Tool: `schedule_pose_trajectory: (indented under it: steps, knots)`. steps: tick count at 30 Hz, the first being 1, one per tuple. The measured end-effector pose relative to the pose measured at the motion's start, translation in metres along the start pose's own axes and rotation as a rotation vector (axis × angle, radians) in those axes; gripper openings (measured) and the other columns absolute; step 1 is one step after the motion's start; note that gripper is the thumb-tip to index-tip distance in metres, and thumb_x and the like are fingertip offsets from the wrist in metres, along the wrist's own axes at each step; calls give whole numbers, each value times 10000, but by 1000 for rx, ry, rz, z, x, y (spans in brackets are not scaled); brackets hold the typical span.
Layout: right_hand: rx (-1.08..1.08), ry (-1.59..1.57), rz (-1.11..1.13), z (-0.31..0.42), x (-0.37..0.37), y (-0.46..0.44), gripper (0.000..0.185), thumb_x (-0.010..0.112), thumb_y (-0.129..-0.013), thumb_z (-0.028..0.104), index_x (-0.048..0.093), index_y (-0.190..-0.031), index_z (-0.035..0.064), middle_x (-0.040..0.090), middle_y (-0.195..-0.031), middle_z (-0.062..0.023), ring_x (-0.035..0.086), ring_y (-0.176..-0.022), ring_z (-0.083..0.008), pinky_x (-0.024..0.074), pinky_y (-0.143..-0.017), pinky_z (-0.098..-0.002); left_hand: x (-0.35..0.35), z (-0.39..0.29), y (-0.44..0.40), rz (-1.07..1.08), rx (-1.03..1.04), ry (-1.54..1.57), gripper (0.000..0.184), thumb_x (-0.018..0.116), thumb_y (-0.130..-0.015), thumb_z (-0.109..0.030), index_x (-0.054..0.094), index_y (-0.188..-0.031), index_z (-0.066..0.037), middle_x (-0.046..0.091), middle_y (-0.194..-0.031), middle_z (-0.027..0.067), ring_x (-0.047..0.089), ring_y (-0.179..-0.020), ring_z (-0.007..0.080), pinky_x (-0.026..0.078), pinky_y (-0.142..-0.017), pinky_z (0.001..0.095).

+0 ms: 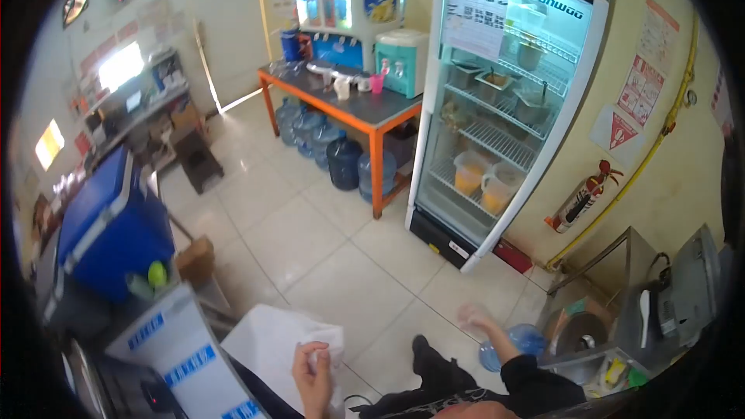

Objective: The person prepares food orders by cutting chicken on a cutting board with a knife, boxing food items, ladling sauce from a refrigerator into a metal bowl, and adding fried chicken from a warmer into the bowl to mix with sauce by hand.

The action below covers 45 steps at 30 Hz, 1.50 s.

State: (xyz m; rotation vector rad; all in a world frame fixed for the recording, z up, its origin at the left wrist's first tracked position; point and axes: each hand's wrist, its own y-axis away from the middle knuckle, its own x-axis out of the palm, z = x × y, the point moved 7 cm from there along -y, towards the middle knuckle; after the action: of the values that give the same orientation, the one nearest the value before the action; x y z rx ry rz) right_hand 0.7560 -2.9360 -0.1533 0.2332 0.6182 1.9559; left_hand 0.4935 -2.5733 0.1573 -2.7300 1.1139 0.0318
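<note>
Right hand [475, 316] blurred, finger outlines smeared, left hand [312, 372] cropped past wrist by bottom edge, its hold on white sheet [268, 341] unclear, fridge [441, 240] top cut off, print on door paper [473, 12] too small to read.

right sleeve [529, 377]: black | top [459, 399]: black, grey print | shoe [420, 344]: black
</note>
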Motion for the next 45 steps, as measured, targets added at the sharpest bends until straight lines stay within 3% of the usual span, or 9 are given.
schedule_pose_trajectory:
  steps: [4,6,8,11,18,34,40,42,45]
  knots:
    - [-703,389,-224,221,-16,-145,263,560,-848,191,503,-1075,71,580,-807,-41,569,-754,-167,487,-690,-315,75,33,-96,-13,-294,229,195,588,-805,-45,566,-999,-38,547,-892,11,426,-645,36,318,-513,169]
    - [-611,219,89,331,14,-190,372,613,-782,163,503,-1110,24,559,-1025,-88,531,-978,-209,429,-845,-344,92,23,-149,40,-285,223,272,589,-800,-36,541,-1067,-39,544,-896,-1,418,-571,15,302,-470,150]
    - [-765,748,-149,487,33,-181,357,619,-789,221,529,-1067,16,590,-963,-95,561,-934,-222,444,-821,-355,99,17,-213,31,-131,248,322,565,-813,-2,487,-1125,25,559,-995,80,542,-843,115,450,-734,231]
    - [-885,509,-511,608,18,-209,362,591,-807,285,550,-1030,3,609,-904,-90,580,-869,-211,458,-791,-351,110,34,-317,69,-6,227,301,573,-806,-11,509,-1100,-5,551,-951,45,503,-719,73,399,-620,196]
    - [-695,13,783,600,198,-316,758,583,-753,205,168,-1373,68,348,-1340,-124,364,-1222,-228,312,-980,-325,125,31,-575,156,-28,138,185,568,-831,-42,551,-1015,-32,524,-819,-31,422,-576,-4,328,-473,142]
    - [187,-261,962,763,507,-545,220,615,-785,157,589,-938,2,620,-835,-37,579,-720,-135,473,-661,-259,-79,85,-861,-449,261,-841,119,581,-785,7,615,-872,-66,545,-748,51,515,-515,151,386,-470,275]
    - [-207,257,1046,869,682,-658,223,661,-727,69,606,-939,20,607,-828,-5,551,-717,-77,455,-652,-223,-174,149,-919,-1026,113,-38,647,630,-742,28,322,-1302,-73,558,-1045,107,572,-835,141,473,-727,248]
    - [-254,302,1099,898,743,-682,221,669,-736,73,601,-940,22,602,-818,8,536,-714,-58,449,-639,-210,-173,211,-933,-686,-393,516,882,681,-727,-5,81,-1371,-64,556,-1060,179,558,-980,214,462,-839,318]
    - [-226,195,1255,901,840,-754,338,637,-773,44,516,-1087,12,584,-933,-13,532,-748,-53,447,-654,-202,-224,201,-976,-777,-298,515,874,636,-777,-17,4,-1376,-99,591,-986,155,599,-869,185,491,-744,282]
